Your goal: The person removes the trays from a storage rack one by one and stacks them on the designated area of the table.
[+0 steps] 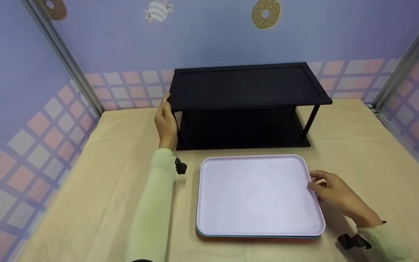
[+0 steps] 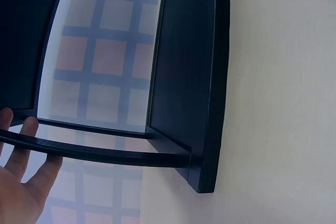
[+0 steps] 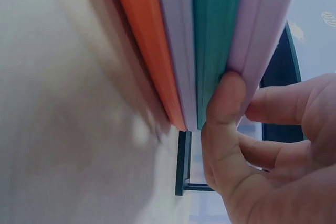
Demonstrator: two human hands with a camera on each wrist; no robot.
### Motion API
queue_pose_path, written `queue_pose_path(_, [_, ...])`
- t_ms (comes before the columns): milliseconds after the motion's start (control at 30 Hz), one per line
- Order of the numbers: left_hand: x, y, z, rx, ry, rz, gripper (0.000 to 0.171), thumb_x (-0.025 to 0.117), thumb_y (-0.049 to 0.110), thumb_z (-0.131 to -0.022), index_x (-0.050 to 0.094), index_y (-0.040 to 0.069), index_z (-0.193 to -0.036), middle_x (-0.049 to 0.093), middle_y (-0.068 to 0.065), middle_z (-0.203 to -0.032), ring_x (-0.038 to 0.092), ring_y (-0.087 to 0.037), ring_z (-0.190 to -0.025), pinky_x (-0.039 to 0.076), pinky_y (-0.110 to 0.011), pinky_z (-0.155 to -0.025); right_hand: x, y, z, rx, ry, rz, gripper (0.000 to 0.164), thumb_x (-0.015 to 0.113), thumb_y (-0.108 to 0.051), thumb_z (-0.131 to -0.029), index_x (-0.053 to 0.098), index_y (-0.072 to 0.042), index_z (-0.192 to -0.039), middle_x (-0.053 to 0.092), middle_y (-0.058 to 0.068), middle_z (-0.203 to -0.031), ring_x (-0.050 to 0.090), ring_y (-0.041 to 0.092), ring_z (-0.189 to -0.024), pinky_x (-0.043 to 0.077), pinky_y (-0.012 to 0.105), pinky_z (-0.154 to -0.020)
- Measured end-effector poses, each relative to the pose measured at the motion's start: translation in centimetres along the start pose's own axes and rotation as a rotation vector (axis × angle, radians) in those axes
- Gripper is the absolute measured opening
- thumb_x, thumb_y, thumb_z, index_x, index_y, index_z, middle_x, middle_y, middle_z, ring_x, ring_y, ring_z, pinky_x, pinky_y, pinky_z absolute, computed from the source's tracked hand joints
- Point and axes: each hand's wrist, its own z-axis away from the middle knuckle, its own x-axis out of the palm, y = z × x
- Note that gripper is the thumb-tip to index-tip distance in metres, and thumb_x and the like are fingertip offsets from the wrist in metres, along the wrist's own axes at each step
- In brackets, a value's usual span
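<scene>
A two-tier black rack point(image 1: 246, 85) stands on the cloth near the back wall. My left hand point(image 1: 166, 122) holds its left side at the upper tier, and in the left wrist view the fingers point(image 2: 48, 174) lie at a post point(image 2: 105, 153). In front of the rack is a stack of rectangular trays, with a pale lavender tray point(image 1: 258, 196) on top. Below it the right wrist view shows a teal tray point(image 3: 212, 30), another lavender tray point(image 3: 178, 35) and an orange tray point(image 3: 144, 22). My right hand point(image 1: 336, 193) pinches the top tray's right rim.
A beige cloth point(image 1: 96, 193) covers the table. Patterned panels point(image 1: 209, 36) rise at the back and both sides, joined by metal corner posts point(image 1: 62, 54). The rack's lower tier point(image 1: 238, 131) sits just behind the trays' far edge.
</scene>
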Motion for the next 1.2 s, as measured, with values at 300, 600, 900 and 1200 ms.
queue_pose_path(300, [0.0, 0.4, 0.1, 0.003, 0.001, -0.001, 0.044, 0.032, 0.023, -0.112, 0.058, 0.013, -0.147, 0.064, -0.007, -0.095, 0.022, -0.004, -0.049, 0.032, -0.024, -0.062, 0.0, 0.3, 0.0, 0.031, -0.008, -0.044, 0.05, 0.057, -0.011, -0.104, 0.042, 0.014, -0.145, 0.052, 0.024, -0.12, 0.067, 0.02, -0.089, 0.06, 0.035, -0.069])
queue_pose_path(600, [-0.1, -0.2, -0.2, -0.001, 0.002, -0.019, 0.044, 0.032, 0.027, -0.112, 0.058, 0.018, -0.147, 0.047, 0.003, -0.072, 0.022, -0.005, -0.047, 0.026, -0.024, -0.053, 0.4, 0.3, -0.5, 0.055, 0.03, 0.039, 0.053, 0.057, -0.022, -0.105, 0.044, 0.011, -0.144, 0.055, 0.02, -0.118, 0.061, 0.014, -0.085, 0.057, 0.032, -0.066])
queue_pose_path(900, [-1.2, 0.2, -0.2, -0.005, -0.024, -0.085, 0.043, 0.036, 0.03, -0.112, 0.059, 0.017, -0.146, 0.072, -0.009, -0.112, 0.045, -0.004, -0.062, 0.042, -0.021, -0.071, -0.1, -0.6, -1.0, 0.005, 0.063, 0.155, 0.055, 0.056, -0.032, -0.106, 0.048, 0.006, -0.145, 0.06, 0.023, -0.125, 0.064, 0.021, -0.091, 0.056, 0.029, -0.07])
queue_pose_path(1200, [-4.2, 2.8, 1.6, 0.134, -0.004, -0.372, 0.041, 0.046, 0.029, -0.107, 0.068, 0.009, -0.136, 0.064, -0.01, -0.14, 0.055, -0.028, -0.135, 0.04, -0.045, -0.114, -1.2, -3.4, -1.5, -0.2, 0.215, 0.329, 0.052, 0.058, -0.032, -0.105, 0.052, 0.005, -0.142, 0.061, 0.025, -0.128, 0.061, 0.042, -0.113, 0.052, 0.044, -0.087])
